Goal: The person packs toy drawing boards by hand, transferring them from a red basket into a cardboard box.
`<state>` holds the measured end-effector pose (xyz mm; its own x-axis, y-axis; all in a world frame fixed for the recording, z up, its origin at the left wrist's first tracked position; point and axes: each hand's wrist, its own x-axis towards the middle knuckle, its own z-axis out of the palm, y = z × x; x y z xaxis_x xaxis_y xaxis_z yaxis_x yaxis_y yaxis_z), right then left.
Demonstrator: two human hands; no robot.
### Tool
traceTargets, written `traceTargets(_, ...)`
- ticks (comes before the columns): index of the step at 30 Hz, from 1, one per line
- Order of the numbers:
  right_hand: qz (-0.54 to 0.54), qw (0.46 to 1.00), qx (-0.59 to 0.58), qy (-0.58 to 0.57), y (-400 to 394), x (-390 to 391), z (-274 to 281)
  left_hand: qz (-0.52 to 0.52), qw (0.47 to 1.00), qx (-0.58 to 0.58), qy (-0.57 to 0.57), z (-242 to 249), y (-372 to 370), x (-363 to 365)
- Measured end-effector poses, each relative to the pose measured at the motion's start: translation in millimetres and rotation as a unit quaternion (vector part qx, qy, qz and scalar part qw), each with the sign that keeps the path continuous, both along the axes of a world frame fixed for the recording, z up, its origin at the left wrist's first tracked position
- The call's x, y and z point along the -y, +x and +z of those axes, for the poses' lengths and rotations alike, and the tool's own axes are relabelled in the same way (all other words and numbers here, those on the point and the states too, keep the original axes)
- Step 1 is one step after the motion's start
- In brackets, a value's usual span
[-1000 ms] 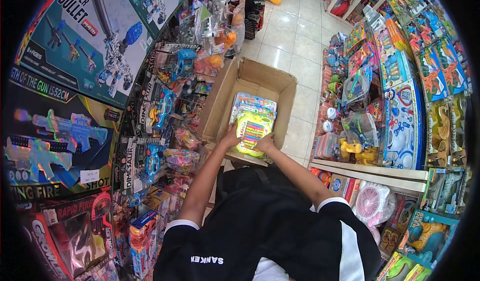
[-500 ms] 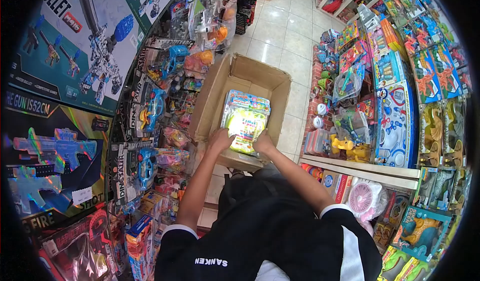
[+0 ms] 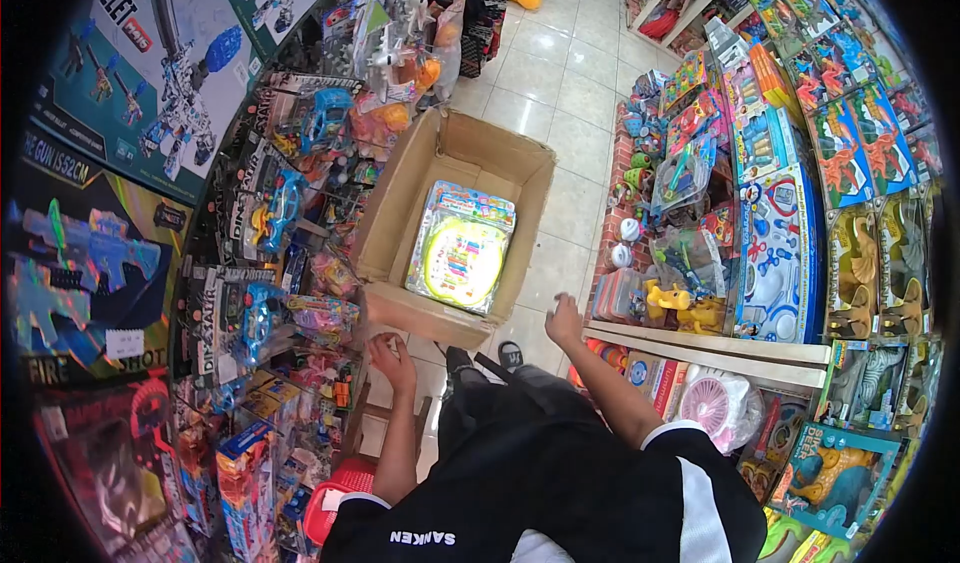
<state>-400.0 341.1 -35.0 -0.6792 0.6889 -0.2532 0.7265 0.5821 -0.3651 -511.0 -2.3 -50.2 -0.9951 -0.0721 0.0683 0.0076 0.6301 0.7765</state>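
An open cardboard box (image 3: pixel 388 225) stands on the floor ahead of me. In its bottom lies a flat stack of packaged toys, the top one a clear pack with a bright yellow-green round rim (image 3: pixel 465 261) and coloured print. My left hand (image 3: pixel 392 362) is just outside the box's near left corner, fingers loosely curled and apart, holding nothing. To the right of the box, clear of its wall, my right hand (image 3: pixel 564 321) hangs with its fingers spread and nothing in them.
Packed toy shelves line both sides, with blue dinosaur toy packs (image 3: pixel 277 211) left and a doctor playset box (image 3: pixel 775 253) right. A white shelf edge (image 3: pixel 710 345) runs near my right arm. A red basket (image 3: pixel 345 483) is by my left arm. Tiled floor (image 3: pixel 572 178) leads ahead.
Both hands have let go of the yellow-green pack and come out of the box, drawing back toward me and apart. The pack now lies flat on the stack.
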Motion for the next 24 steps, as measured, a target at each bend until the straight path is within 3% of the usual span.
traceTargets(1,0.049,0.992,0.108,-0.039,24.4,-11.4,-17.9,-0.020,0.995,0.094,-0.018,-16.6,18.1,4.6)
traceTargets(2,0.094,0.982,0.138,-0.088,52.6,-28.0,-42.8,-0.033,0.990,0.137,0.002,-46.2,39.8,12.6)
traceTargets(3,0.141,0.966,0.167,-0.138,82.8,-49.1,-74.9,-0.045,0.983,0.179,0.022,-90.0,65.0,25.1)
traceTargets(4,0.275,0.918,0.240,-0.156,116.8,-78.3,-130.8,-0.040,0.984,0.175,0.019,-164.6,96.5,46.0)
traceTargets(5,0.404,0.846,0.306,-0.168,143.4,-100.2,-170.4,-0.059,0.911,0.402,0.068,-219.5,123.1,72.0)
traceTargets(6,0.460,0.818,0.321,-0.126,160.6,-105.8,-159.3,-0.051,0.914,0.397,0.066,-180.2,153.1,67.7)
traceTargets(7,0.513,0.786,0.335,-0.082,177.9,-113.5,-147.2,0.048,0.747,0.652,0.120,-137.8,157.0,57.0)
traceTargets(9,0.389,0.891,0.229,-0.045,255.2,-142.3,-221.8,0.110,0.734,0.658,0.125,-122.8,203.1,54.4)
traceTargets(10,0.395,0.890,0.222,-0.047,266.4,-141.3,-218.1,0.117,0.738,0.653,0.126,-122.7,229.6,58.9)
traceTargets(12,0.288,0.927,0.242,0.001,285.1,-133.3,-176.9,0.057,0.766,0.631,0.114,-122.6,275.3,66.9)
traceTargets(13,0.299,0.925,0.235,-0.002,291.2,-131.1,-151.8,0.068,0.769,0.625,0.116,-119.2,291.1,65.2)
traceTargets(15,0.436,0.853,0.281,-0.049,309.3,-131.5,-120.8,0.057,0.767,0.627,0.126,-102.0,328.6,58.9)
traceTargets(16,0.448,0.849,0.276,-0.048,322.6,-143.9,-157.5,0.068,0.769,0.622,0.130,-91.1,342.3,54.0)
traceTargets(19,0.219,0.830,0.460,-0.228,381.6,-168.1,-297.9,0.112,0.767,0.609,0.169,-65.5,376.5,44.5)
traceTargets(23,0.307,0.803,0.472,-0.193,326.9,-146.2,-275.0,0.116,0.765,0.610,0.174,-70.7,419.4,63.5)
traceTargets(24,0.335,0.823,0.421,-0.181,306.2,-134.1,-260.0,0.138,0.771,0.599,0.166,-58.0,423.1,63.3)
